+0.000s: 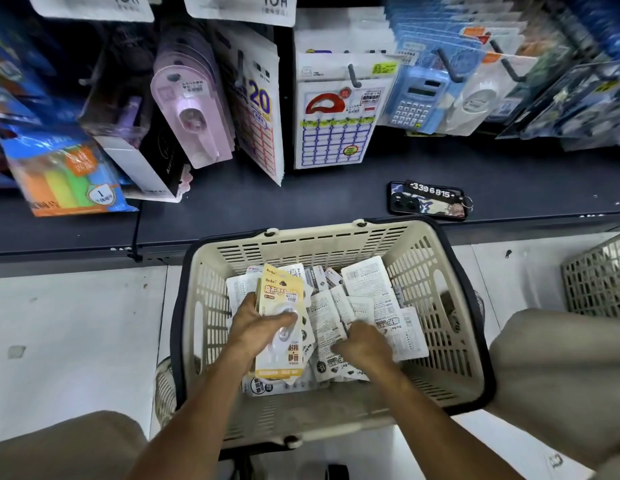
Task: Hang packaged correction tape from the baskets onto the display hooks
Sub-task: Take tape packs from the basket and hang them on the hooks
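Inside the cream basket [336, 237], the left hand [256, 327] grips a small stack of yellow correction tape packs [282, 303], thumb across the front. The right hand [362, 344] digs, fingers curled, among loose packs [367, 299]; whether it pinches one is unclear. Light, stiff, slippery cards; best held by the edges, hang-holes free for the hooks [351, 76].

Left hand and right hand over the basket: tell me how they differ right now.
The left hand grips a stack of yellow-fronted packs, held upright; the right hand has no pack lifted.
The left hand is raised above the pile; the right hand reaches down, its fingers among the loose white packs.
Shared: both are inside the cream basket.
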